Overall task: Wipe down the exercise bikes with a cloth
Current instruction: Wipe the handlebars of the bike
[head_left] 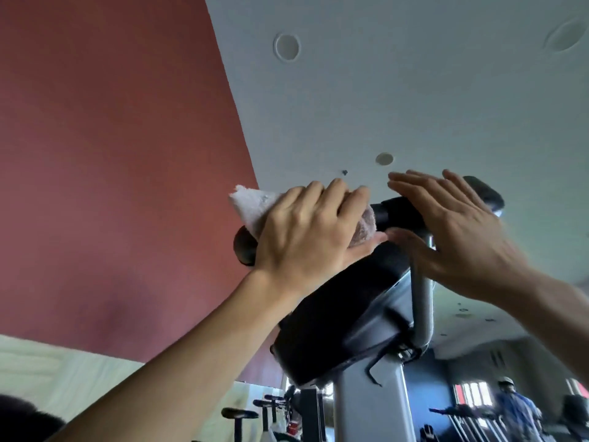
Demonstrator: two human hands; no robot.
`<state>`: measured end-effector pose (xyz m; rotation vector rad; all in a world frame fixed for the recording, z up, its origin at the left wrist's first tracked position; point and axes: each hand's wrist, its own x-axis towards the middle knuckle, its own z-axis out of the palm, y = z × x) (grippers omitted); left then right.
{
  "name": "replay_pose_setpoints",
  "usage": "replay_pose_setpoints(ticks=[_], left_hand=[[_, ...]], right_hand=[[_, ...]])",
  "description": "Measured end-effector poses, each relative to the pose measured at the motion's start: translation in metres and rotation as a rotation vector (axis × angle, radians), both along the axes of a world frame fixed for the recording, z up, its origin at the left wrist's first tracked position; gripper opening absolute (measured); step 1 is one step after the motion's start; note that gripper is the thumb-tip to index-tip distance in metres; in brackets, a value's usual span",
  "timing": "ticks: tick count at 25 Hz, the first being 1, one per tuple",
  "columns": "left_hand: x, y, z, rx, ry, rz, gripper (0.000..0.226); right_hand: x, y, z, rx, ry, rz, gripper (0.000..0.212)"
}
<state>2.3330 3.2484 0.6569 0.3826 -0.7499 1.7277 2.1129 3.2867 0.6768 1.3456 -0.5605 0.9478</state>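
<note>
Cloth (251, 207), pinkish-white terry, sits at about 10 o'clock from frame centre, wrapped over the left end of the bike's handlebar (398, 213). Left hand (306, 231) grips it: fingers curled over the top, thumb under, clamping cloth to bar. Bare black bar end (244, 247) pokes out at the hand's 8 o'clock.

Right hand (455, 224) at 3 o'clock of the cloth, fingers straight and slightly spread, hovering at the bar; contact unclear.

Step looks like wiping the handlebar. Next move likely: slide the cloth along toward the right grip (484, 193), right hand clearing out, then the console (344, 311) at 5 o'clock.

No containers in view.
</note>
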Motion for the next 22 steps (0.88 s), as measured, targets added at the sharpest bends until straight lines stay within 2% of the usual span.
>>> replay_pose_setpoints(ticks=[3,7,13,18,22], left_hand=[[-0.015,0.01,0.007,0.06,-0.075,0.099,0.069],[0.01,0.017,-0.001,0.118,-0.132,0.185,0.076],[-0.037,0.024,0.014,0.153,-0.134,0.212,0.074],[-0.016,0.022,0.012,0.11,-0.215,0.209,0.085],[-0.034,0.023,0.012,0.088,-0.129,0.158,0.086]], right_hand=[[-0.018,-0.001,0.001,0.061,0.077,0.082,0.065],[-0.033,-0.005,-0.003,0.061,0.024,0.15,0.063],[-0.037,-0.008,-0.001,0.1,0.008,0.281,0.055],[-0.045,-0.016,-0.004,0.064,-0.026,0.302,0.052],[-0.056,-0.023,-0.002,0.093,-0.021,0.372,0.054]])
